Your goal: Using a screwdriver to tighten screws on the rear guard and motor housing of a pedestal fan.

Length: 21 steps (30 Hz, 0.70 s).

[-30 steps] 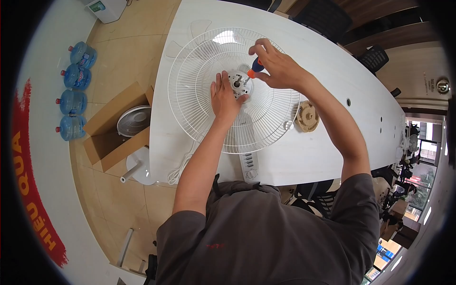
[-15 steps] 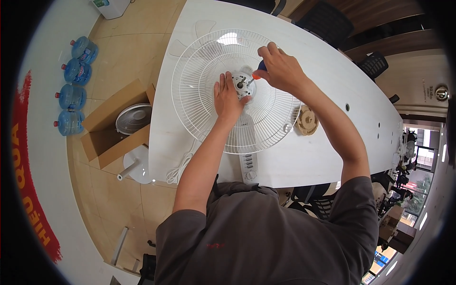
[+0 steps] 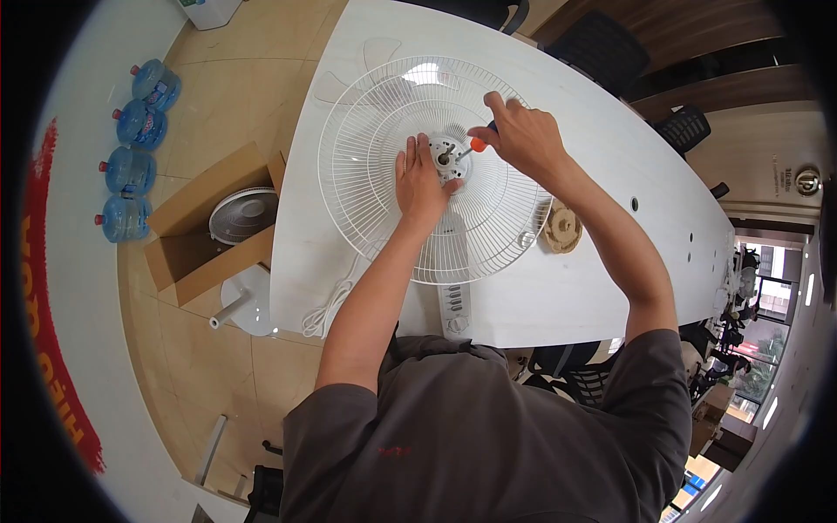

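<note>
A white wire fan guard [image 3: 349, 187] lies over a white fan body on the table, whose control panel [image 3: 454, 309] shows below it. At the guard's middle is the round white hub [image 3: 451, 179] with a metal shaft. My left hand [image 3: 422, 185] rests flat beside the hub, fingers stretched forward and thumb spread against its near edge. In my right hand [image 3: 529, 144] is a screwdriver [image 3: 479, 145] with an orange and dark blue handle. It is tilted, its metal shank reaching down to the hub's right side. My fingers hide part of the handle.
Clear fan blades [image 3: 381, 54] lie past the guard on the white table [image 3: 593, 139]. A tan round moulded piece [image 3: 562, 229] sits right of it, a coiled white cord [image 3: 324, 315] at left. On the floor are an open carton [image 3: 187, 261], a fan stand [image 3: 248, 305] and several water bottles [image 3: 131, 170].
My right hand has shifted slightly to the right and down, and its grip on the screwdriver handle has turned. The left hand stays at the hub.
</note>
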{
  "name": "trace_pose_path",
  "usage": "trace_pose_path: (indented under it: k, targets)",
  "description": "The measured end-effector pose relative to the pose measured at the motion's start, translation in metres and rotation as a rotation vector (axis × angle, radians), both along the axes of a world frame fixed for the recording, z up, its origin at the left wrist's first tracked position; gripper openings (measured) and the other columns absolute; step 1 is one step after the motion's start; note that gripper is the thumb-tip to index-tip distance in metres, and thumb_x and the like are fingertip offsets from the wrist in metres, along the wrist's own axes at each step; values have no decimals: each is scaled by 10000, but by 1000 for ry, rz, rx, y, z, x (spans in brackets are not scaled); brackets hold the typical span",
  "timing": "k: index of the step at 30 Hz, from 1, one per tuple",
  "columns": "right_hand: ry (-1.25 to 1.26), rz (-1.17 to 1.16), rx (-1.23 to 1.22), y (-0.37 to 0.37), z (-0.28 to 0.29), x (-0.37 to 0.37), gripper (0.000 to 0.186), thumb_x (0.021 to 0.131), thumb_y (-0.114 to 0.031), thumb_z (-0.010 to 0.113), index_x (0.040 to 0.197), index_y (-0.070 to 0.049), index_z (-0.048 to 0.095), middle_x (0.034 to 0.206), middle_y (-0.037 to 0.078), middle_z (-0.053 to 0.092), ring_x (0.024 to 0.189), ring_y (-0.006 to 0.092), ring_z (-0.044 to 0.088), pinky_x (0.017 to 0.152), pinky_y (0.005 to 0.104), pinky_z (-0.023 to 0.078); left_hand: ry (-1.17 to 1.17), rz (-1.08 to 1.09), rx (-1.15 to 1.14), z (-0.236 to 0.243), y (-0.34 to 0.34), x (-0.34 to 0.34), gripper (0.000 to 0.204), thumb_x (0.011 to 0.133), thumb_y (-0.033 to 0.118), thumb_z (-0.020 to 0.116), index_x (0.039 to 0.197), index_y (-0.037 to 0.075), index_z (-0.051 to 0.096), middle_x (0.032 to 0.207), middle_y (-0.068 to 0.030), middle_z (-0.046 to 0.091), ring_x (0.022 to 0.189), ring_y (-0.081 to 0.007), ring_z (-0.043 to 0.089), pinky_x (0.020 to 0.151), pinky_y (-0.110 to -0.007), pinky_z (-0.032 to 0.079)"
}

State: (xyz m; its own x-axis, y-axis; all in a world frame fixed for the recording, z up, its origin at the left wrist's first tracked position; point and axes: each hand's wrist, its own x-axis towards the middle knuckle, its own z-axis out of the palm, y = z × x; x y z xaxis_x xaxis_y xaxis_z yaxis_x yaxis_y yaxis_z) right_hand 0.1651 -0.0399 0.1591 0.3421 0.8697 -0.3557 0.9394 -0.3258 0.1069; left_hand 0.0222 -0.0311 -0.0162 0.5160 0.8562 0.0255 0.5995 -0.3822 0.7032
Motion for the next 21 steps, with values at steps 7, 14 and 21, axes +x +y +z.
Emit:
trace_pose_path:
  k: [7, 14, 21]
  targets:
    - [201, 516, 349, -10, -11, 36, 394, 854, -287, 788, 1053, -22, 573, 1019, 141, 608, 897, 297, 684, 680, 377, 558, 6, -7, 1, 5, 1, 3, 1026, 709, 328, 885, 1468, -77, 327, 1527, -197, 444, 1483, -312, 326, 1231, -445, 193]
    - [11, 56, 23, 2, 1, 0, 440, 863, -365, 772, 1080, -40, 570, 1064, 149, 622, 831, 295, 696, 639, 378, 549, -6, 1, 15, 0, 0, 1, 1027, 706, 325, 885, 1467, -79, 328, 1525, -202, 444, 1480, -320, 332, 1228, -454, 197]
    - [219, 496, 415, -9, -19, 42, 491, 844, -410, 787, 1115, -63, 567, 1090, 187, 634, 867, 244, 704, 648, 343, 576, -32, -5, 25, 2, 0, 2, 1022, 702, 308, 886, 1466, -87, 335, 1506, -214, 463, 1474, -334, 339, 1221, -461, 212]
